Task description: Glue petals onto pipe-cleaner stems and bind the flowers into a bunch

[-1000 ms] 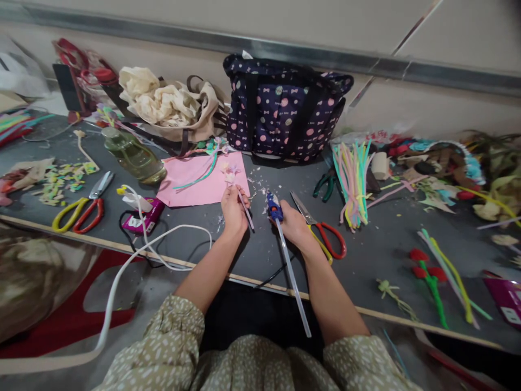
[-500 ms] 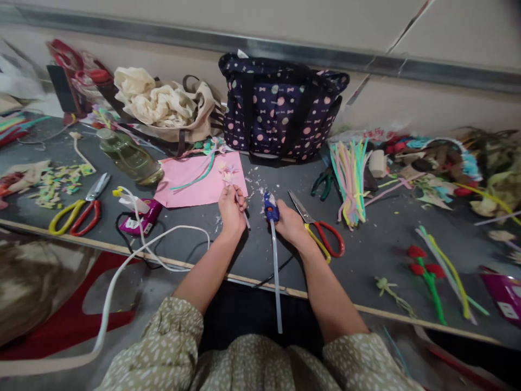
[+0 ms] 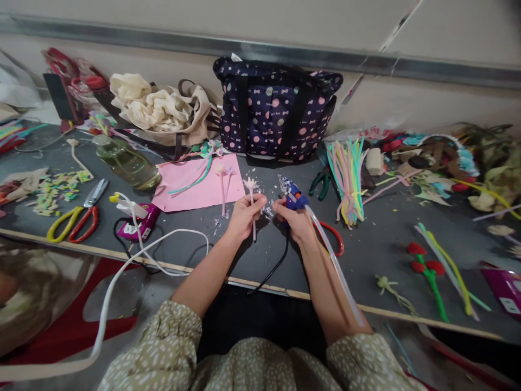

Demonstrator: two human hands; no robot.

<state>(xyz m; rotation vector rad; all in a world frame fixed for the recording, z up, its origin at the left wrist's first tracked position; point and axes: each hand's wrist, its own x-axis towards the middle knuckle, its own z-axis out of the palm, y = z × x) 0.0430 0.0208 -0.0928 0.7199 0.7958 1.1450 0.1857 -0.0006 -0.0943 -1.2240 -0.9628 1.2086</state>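
In my left hand [image 3: 245,216] a pale pink flower stem [image 3: 251,187] stands upright between closed fingers, its whitish head on top. My right hand [image 3: 293,217] is wrapped round a blue glue gun [image 3: 293,195], whose nozzle tilts up and to the left. A long clear glue stick [image 3: 336,266] runs out of its back over my right forearm. Small pale scraps lie between and beyond the hands. Two similar flowers [image 3: 223,182] rest on the right part of a pink sheet [image 3: 179,190].
Red-and-yellow scissors [image 3: 334,236] lie partly under my right forearm; another pair [image 3: 83,214] lies left. A patterned bag [image 3: 277,117], green bottle [image 3: 128,163], pipe cleaner bundle [image 3: 348,182] and dark green pliers [image 3: 321,183] stand or lie behind. A white cable [image 3: 116,271] crosses the front edge.
My left hand has moved right and holds the flower stem more upright. The glue gun has turned so its nozzle points up-left and its glue stick swings right. The view has shifted slightly.
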